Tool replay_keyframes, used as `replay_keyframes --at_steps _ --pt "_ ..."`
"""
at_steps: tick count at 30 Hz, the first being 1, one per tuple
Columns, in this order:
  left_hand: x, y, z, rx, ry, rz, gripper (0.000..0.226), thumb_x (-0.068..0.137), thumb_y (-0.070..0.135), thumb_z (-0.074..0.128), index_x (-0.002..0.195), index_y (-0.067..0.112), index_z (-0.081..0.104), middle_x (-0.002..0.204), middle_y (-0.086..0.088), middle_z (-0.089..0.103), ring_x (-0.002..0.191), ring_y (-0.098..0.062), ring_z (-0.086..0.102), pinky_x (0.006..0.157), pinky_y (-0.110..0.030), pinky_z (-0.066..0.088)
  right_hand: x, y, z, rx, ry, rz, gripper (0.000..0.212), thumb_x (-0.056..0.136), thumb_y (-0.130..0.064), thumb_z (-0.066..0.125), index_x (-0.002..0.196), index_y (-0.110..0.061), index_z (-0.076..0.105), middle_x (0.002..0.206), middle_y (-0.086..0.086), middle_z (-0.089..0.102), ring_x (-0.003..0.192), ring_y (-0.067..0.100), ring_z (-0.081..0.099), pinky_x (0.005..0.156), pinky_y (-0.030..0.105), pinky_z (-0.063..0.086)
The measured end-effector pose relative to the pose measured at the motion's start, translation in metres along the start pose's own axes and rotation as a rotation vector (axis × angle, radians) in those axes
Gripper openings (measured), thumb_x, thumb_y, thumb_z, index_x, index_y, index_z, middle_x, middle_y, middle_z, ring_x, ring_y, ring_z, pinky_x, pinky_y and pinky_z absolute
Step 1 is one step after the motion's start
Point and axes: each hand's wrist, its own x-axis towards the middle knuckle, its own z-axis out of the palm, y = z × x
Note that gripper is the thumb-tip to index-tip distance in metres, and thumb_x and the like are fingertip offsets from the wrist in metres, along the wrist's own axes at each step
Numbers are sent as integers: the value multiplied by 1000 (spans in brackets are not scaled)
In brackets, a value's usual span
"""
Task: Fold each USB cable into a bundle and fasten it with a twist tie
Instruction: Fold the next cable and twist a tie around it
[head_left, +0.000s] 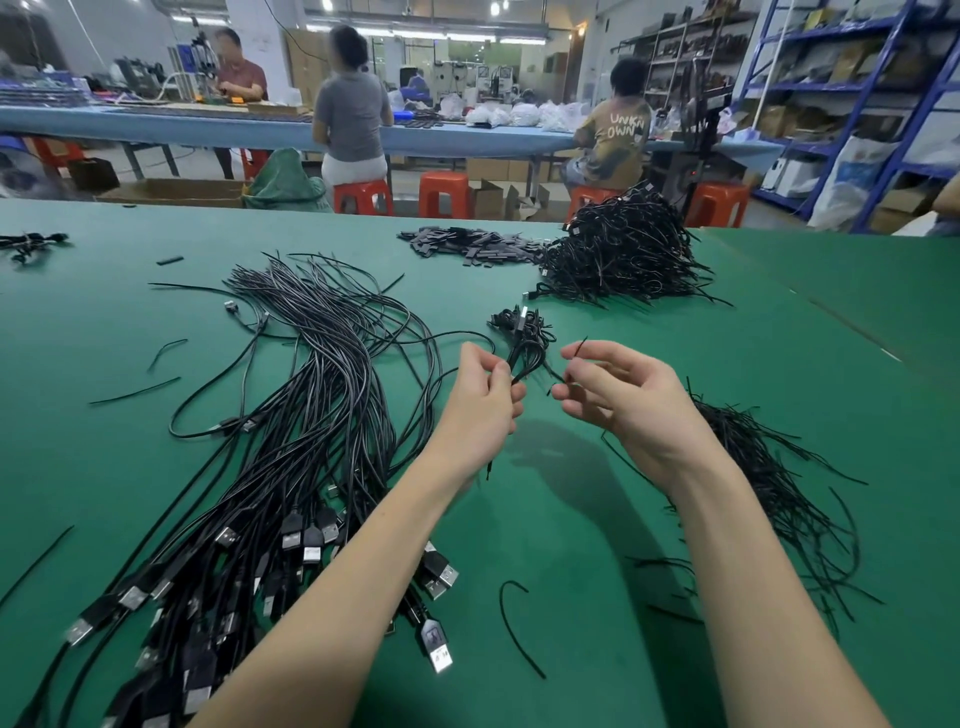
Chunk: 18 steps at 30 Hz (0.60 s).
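The left hand (480, 400) pinches the near end of a folded cable bundle (524, 338) held above the green table (779, 338), its long way pointing away toward the big cable heap (618, 254), while the right hand (618, 395) pinches a thin twist tie (575, 349), partly hidden by fingers.

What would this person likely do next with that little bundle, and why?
Probably wrap and twist the twist tie around the folded cable bundle: the left hand grips the bundle, the right hand pinches the tie beside it, apparently not yet fastened.
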Motion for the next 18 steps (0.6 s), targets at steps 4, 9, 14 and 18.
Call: replay_keyframes --at_steps 4,9,14,18 --pt "-1 0 3 31 -37 28 19 107 19 33 89 24 32 75 0 51 55 -8 40 53 -25 33 -2 -3 12 170 -38 -47 9 76 -19 80 82 -25 77 92 3 77 81 16 74 63 20 55" --pt "-2 1 8 14 -80 36 18 107 20 35 89 23 32 72 3 51 50 -5 38 48 -20 33 0 13 26 -60 85 -144 14 82 -14 81 81 -27 82 79 -8 74 69 3 59 58 13 45" --pt "-2 7 8 -61 -114 29 17 106 12 33 90 19 31 69 3 44 47 -3 35 43 -15 31 4 23 26 -194 223 -209 8 79 -18 86 83 -23 83 59 -12 59 60 12 40 58 26 38" --pt "-2 11 6 -144 -135 -18 17 103 14 34 88 20 30 67 3 46 52 -10 34 42 -16 30 4 24 25 -202 253 -173 7 80 -20 85 81 -27 84 61 2 49 64 19 38 60 34 37"
